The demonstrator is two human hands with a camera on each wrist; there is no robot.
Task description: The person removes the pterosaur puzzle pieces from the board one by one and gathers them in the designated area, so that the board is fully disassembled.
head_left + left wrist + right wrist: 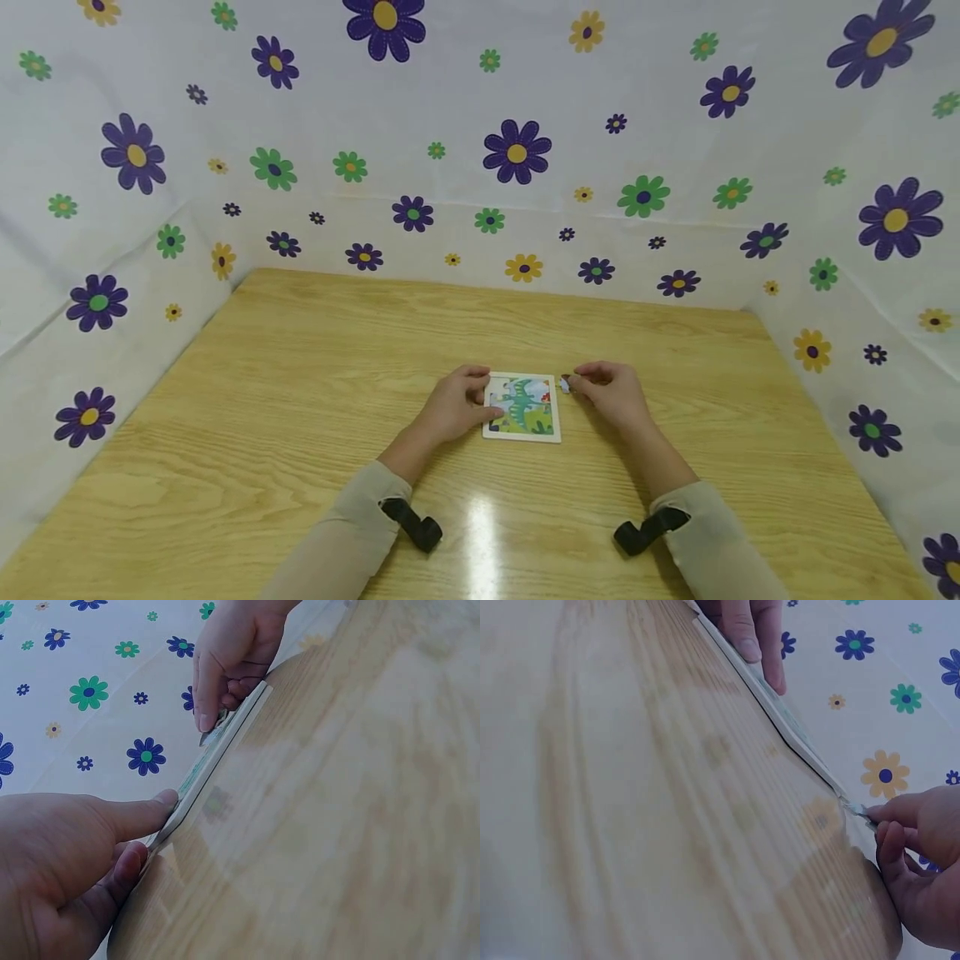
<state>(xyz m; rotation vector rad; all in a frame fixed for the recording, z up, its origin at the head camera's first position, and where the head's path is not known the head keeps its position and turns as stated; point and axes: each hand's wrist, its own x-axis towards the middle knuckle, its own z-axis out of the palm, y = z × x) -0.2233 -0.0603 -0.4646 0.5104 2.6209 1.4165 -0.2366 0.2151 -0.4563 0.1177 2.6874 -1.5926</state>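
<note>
A square puzzle board (557, 417) with a pale frame and a green flying-dinosaur picture lies flat on the wooden table. My left hand (456, 406) grips its left side, the thumb lying over the edge onto the picture. Just off the board's upper right side, my right hand (615, 398) pinches a small puzzle piece (566, 384) between thumb and fingertips. In the right wrist view the piece (861, 813) is held by the board's corner. The left wrist view shows the board (217, 754) edge-on, with my left hand (82, 855) at its near end.
The wooden table (300, 375) extends around the board on every side. Behind it and at both sides hangs a white cloth (450, 100) with purple, green and yellow flowers. Each sleeve has a black strap (412, 525) near the wrist.
</note>
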